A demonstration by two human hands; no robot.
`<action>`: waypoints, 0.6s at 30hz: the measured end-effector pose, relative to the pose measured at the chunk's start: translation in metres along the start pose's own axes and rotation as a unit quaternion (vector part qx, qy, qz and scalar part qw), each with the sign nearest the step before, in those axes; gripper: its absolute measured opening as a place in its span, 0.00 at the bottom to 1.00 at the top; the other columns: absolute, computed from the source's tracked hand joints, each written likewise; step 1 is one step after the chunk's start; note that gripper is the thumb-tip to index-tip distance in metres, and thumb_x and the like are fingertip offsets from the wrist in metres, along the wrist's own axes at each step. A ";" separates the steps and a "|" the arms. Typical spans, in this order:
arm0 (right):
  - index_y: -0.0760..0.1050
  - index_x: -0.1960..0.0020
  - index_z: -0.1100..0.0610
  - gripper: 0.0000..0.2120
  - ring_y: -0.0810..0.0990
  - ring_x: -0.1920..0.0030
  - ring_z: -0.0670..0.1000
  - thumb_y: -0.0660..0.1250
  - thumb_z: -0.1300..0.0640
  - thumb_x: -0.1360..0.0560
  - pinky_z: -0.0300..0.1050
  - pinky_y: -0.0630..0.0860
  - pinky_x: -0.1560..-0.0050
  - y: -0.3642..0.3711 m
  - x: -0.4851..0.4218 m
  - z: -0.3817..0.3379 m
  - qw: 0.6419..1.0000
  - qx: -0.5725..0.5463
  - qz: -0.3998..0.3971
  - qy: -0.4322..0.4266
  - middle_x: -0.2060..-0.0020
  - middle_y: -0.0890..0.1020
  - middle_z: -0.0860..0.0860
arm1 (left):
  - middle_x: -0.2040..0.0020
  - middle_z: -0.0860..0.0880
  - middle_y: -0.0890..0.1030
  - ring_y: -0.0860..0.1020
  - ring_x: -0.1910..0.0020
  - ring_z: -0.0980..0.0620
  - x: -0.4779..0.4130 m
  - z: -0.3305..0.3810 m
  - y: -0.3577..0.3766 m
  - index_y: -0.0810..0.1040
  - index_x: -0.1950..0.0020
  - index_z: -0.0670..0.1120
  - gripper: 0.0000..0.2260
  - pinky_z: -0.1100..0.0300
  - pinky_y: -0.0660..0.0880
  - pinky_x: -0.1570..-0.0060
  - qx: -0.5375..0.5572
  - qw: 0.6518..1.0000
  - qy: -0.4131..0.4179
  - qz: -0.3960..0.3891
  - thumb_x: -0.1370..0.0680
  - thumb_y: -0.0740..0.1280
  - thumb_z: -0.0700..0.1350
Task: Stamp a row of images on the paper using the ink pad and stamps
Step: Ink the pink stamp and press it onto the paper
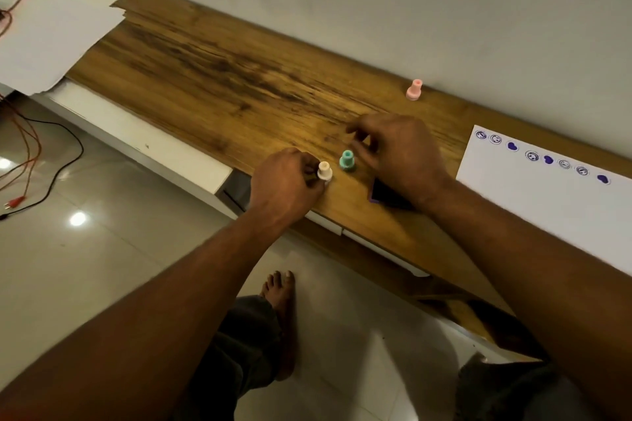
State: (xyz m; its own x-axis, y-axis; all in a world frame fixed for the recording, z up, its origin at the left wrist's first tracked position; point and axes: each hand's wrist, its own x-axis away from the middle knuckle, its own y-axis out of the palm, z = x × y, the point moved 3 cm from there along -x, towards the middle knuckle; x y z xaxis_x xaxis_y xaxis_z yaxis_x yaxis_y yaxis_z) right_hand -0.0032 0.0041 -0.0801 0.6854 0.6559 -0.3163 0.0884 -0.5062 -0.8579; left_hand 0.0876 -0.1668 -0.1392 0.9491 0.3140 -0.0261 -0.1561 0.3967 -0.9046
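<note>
A white stamp (324, 171) stands near the wooden table's front edge, and my left hand (285, 183) is curled against its left side with fingertips on it. Just to its right stands a teal stamp (347, 161). My right hand (396, 150) hovers beside and above the teal stamp with fingers apart, holding nothing. The purple ink pad (381, 193) lies partly hidden under my right wrist. A pink stamp (414, 89) stands alone by the wall. The white paper (547, 208) at the right carries a row of purple prints (531, 156) along its far edge.
The wooden table (212, 72) runs along a pale wall. White sheets (51, 34) overlap its far left end. Red and black cables (30, 154) trail over the tiled floor at left. My leg and bare foot (280, 311) are below the table edge.
</note>
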 end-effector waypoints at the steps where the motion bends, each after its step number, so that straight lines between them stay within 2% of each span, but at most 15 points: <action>1: 0.81 0.39 0.50 0.12 0.83 0.54 0.46 0.70 0.49 0.21 0.42 0.78 0.53 -0.006 -0.006 0.015 0.999 0.004 0.021 0.030 0.50 0.86 0.46 | 0.43 0.55 0.82 0.73 0.50 0.60 -0.001 -0.001 0.001 0.84 0.37 0.53 0.16 0.61 0.70 0.57 0.001 1.000 -0.002 0.001 0.22 0.74 0.57; 3: 0.79 0.36 0.48 0.15 0.83 0.50 0.50 0.71 0.48 0.23 0.45 0.78 0.50 -0.012 -0.018 0.051 0.994 0.039 0.043 0.090 0.47 0.85 0.47 | 0.42 0.55 0.82 0.74 0.49 0.60 -0.003 -0.003 0.004 0.83 0.36 0.53 0.17 0.59 0.71 0.55 0.012 1.000 -0.008 0.006 0.22 0.74 0.58; 6: 0.71 0.26 0.50 0.27 0.77 0.36 0.60 0.71 0.54 0.24 0.56 0.77 0.39 -0.011 -0.037 0.099 0.981 0.100 0.019 0.165 0.32 0.76 0.55 | 0.42 0.56 0.82 0.75 0.48 0.60 -0.008 -0.006 0.006 0.83 0.35 0.54 0.18 0.58 0.74 0.53 0.035 0.999 -0.015 0.010 0.23 0.74 0.58; 9: 0.64 0.21 0.51 0.30 0.74 0.32 0.63 0.68 0.55 0.21 0.59 0.75 0.36 -0.004 -0.056 0.122 0.973 0.121 -0.014 0.198 0.26 0.70 0.57 | 0.42 0.57 0.81 0.76 0.47 0.59 -0.011 -0.007 0.008 0.81 0.33 0.55 0.20 0.58 0.75 0.51 0.053 0.999 -0.011 0.006 0.24 0.75 0.58; 11: 0.66 0.22 0.53 0.27 0.75 0.33 0.64 0.66 0.58 0.20 0.58 0.74 0.35 0.004 -0.064 0.130 0.971 0.127 -0.038 0.199 0.28 0.73 0.59 | 0.43 0.58 0.81 0.76 0.46 0.60 -0.014 -0.009 0.008 0.79 0.32 0.56 0.23 0.58 0.74 0.50 0.058 0.998 -0.012 -0.001 0.25 0.77 0.58; 14: 0.74 0.28 0.60 0.20 0.78 0.38 0.64 0.64 0.63 0.21 0.56 0.73 0.36 0.015 -0.066 0.139 0.969 0.128 -0.079 0.198 0.37 0.80 0.62 | 0.43 0.58 0.80 0.75 0.44 0.58 -0.016 -0.012 0.006 0.78 0.31 0.57 0.26 0.57 0.72 0.47 0.062 0.998 -0.014 -0.009 0.27 0.78 0.58; 18: 0.78 0.32 0.60 0.18 0.79 0.40 0.64 0.65 0.63 0.21 0.55 0.74 0.37 0.013 -0.064 0.142 0.969 0.112 -0.073 0.206 0.40 0.82 0.62 | 0.41 0.58 0.79 0.75 0.42 0.56 -0.016 -0.012 0.000 0.76 0.28 0.57 0.30 0.55 0.73 0.45 0.031 0.999 0.023 -0.011 0.28 0.79 0.59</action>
State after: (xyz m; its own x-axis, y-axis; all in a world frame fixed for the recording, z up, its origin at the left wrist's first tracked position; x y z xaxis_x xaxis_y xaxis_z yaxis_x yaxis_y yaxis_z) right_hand -0.1486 0.0353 -0.1289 0.9116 0.4094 -0.0365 0.0780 -0.2595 -0.9626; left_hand 0.0757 -0.1817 -0.1437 0.9637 0.2655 -0.0269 -0.1502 0.4565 -0.8769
